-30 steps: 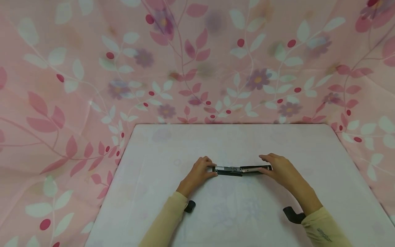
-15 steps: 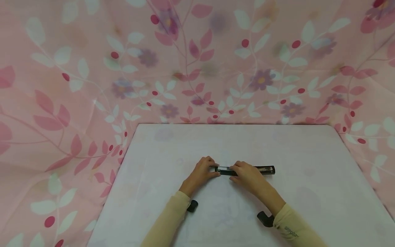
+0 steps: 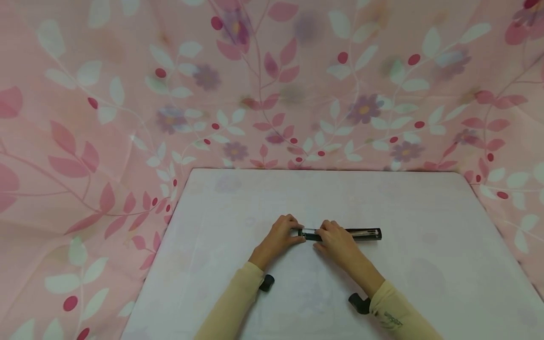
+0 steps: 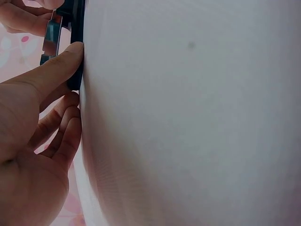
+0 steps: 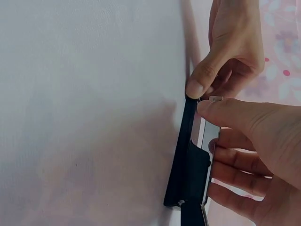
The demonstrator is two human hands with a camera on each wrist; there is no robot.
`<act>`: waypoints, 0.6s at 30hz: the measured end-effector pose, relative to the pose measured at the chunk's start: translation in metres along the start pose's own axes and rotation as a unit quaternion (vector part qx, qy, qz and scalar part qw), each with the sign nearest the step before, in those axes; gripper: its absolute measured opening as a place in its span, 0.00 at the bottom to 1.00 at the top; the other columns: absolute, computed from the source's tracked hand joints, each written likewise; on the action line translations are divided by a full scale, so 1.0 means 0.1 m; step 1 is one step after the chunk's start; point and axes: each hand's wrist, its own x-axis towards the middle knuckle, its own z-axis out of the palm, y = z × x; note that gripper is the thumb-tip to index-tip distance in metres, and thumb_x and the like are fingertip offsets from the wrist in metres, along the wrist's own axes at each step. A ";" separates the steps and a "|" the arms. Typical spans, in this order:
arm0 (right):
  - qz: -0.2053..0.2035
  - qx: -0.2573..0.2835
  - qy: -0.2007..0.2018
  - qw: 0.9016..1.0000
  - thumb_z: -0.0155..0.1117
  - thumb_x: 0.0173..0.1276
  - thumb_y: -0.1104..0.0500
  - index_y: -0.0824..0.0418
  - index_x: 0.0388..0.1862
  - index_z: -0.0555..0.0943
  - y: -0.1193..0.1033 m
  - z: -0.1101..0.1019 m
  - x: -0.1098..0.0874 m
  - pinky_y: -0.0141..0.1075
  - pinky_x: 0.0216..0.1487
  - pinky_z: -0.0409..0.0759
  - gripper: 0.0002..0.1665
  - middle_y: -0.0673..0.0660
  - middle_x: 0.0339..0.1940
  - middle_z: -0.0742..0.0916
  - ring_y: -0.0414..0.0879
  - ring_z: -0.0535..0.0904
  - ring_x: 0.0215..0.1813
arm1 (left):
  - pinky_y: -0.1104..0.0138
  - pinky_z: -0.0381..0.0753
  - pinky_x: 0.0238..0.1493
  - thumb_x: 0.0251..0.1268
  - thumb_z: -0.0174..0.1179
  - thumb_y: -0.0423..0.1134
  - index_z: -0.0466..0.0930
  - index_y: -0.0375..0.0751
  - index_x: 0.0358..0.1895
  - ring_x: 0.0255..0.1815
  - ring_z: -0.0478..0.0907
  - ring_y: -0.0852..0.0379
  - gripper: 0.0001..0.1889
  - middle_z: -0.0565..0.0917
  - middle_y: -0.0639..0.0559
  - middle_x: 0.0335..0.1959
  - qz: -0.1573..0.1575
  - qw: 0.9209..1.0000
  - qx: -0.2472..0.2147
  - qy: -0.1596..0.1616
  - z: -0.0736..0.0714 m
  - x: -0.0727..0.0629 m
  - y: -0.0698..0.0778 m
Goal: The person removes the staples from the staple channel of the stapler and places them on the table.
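Note:
A black stapler (image 3: pixel 366 234) lies across the white table with its top arm swung open to the right, the inside of that arm facing up. My left hand (image 3: pixel 278 237) grips the left end between thumb and fingers; in the left wrist view the thumb presses the side of the black base (image 4: pixel 78 28). My right hand (image 3: pixel 340 243) reaches over the middle. In the right wrist view its thumb and fingers pinch the silver metal staple channel (image 5: pixel 207 136), close to the left hand's thumb. The right palm hides the stapler's hinge in the head view.
The white table (image 3: pixel 238 203) ends at a pink floral cloth (image 3: pixel 297 94) hanging behind it and at the sides. A black device shows at each wrist, one by the left sleeve (image 3: pixel 231 297), the other by the right sleeve (image 3: pixel 399 314).
My right hand has let go of the stapler's right arm and moved left onto the metal channel. The arm now lies flatter. My left hand keeps its grip on the left end.

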 end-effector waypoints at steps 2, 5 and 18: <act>0.009 0.013 0.001 1.000 0.79 0.53 0.52 0.62 0.41 0.87 -0.01 0.00 0.00 0.39 0.37 0.78 0.20 0.53 0.35 0.81 0.45 0.76 0.36 | 0.68 0.72 0.45 0.54 0.73 0.45 0.87 0.42 0.50 0.43 0.72 0.57 0.20 0.81 0.52 0.43 0.001 1.000 0.002 0.002 -0.01 0.00 0.01; 0.028 0.039 0.000 0.999 0.79 0.52 0.53 0.63 0.41 0.87 -0.03 0.00 0.01 0.40 0.38 0.77 0.21 0.54 0.36 0.81 0.47 0.74 0.37 | 0.68 0.72 0.45 0.54 0.73 0.45 0.87 0.42 0.49 0.43 0.72 0.57 0.19 0.81 0.52 0.43 0.005 1.000 0.001 0.004 -0.01 0.00 0.01; 0.076 0.101 0.010 0.992 0.80 0.51 0.54 0.63 0.41 0.88 -0.05 0.07 0.01 0.44 0.45 0.75 0.21 0.56 0.37 0.84 0.51 0.75 0.40 | 0.69 0.72 0.43 0.53 0.74 0.44 0.87 0.41 0.49 0.42 0.72 0.57 0.19 0.81 0.52 0.42 0.008 1.000 0.003 0.003 0.00 -0.01 0.00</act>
